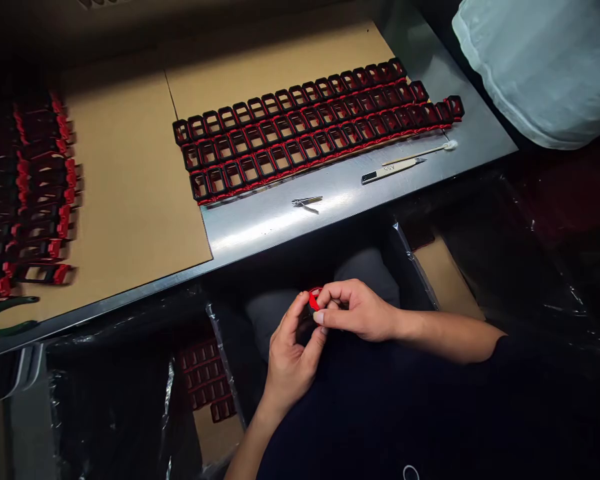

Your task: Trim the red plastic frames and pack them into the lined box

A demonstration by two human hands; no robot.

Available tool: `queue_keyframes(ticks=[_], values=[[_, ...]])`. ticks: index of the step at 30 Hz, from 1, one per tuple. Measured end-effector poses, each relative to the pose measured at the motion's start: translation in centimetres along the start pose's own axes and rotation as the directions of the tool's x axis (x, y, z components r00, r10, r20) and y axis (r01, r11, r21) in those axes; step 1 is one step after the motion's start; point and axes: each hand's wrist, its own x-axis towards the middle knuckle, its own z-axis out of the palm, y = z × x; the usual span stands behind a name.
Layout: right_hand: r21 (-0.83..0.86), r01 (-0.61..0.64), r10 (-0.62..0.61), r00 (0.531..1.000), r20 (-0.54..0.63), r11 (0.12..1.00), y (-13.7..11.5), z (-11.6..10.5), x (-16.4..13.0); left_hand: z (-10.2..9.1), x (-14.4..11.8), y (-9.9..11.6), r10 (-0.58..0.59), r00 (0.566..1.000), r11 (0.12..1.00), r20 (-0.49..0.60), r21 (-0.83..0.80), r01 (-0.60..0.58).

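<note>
Over my lap, below the table's front edge, both hands grip one small red and black plastic frame (313,302). My left hand (291,353) pinches it from the left between thumb and fingers. From the right, my right hand (357,310) has its thumb and index finger closed on the same part. The fingers hide much of it. On the table ahead stand three rows of similar black and red frames (300,127), set side by side.
More red and black frames (40,193) lie at the left on cardboard (125,180), near green-handled pliers (10,317). Nail clippers (307,203), a craft knife (393,171) and a cotton swab (420,153) lie on the metal tabletop (250,230). Plastic-lined boxes stand below; a pale bag (545,67) sits upper right.
</note>
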Motion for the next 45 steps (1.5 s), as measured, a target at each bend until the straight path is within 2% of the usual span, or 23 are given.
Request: queue_keyframes(ticks=[7,11,20,28,36,45], values=[[0.000,-0.008,0.008,1.000,-0.018,1.000,-0.3,0.4,0.0,0.0,-0.1,-0.4,0.095,0.994,0.977,-0.051,0.195,-0.083],[-0.009,-0.031,0.030,0.999,-0.017,0.999,-0.5,0.5,-0.1,0.1,-0.1,-0.3,0.121,0.991,0.967,-0.060,0.231,-0.104],[0.054,-0.035,0.035,0.999,0.004,0.998,-0.2,0.6,-0.1,0.2,0.4,0.8,0.286,0.956,0.910,-0.070,0.332,-0.248],[0.076,-0.037,0.037,0.999,0.000,0.996,-0.1,0.6,0.0,0.3,0.6,0.8,0.338,0.939,0.879,-0.066,0.379,-0.290],[0.074,-0.050,0.051,0.999,-0.001,0.996,-0.1,0.5,-0.1,0.5,0.4,0.5,0.315,0.946,0.899,-0.080,0.344,-0.270],[0.133,-0.157,0.157,0.988,0.013,0.979,-1.0,0.6,-0.2,0.3,-0.4,-0.3,0.183,0.981,0.947,-0.065,0.280,-0.158]])
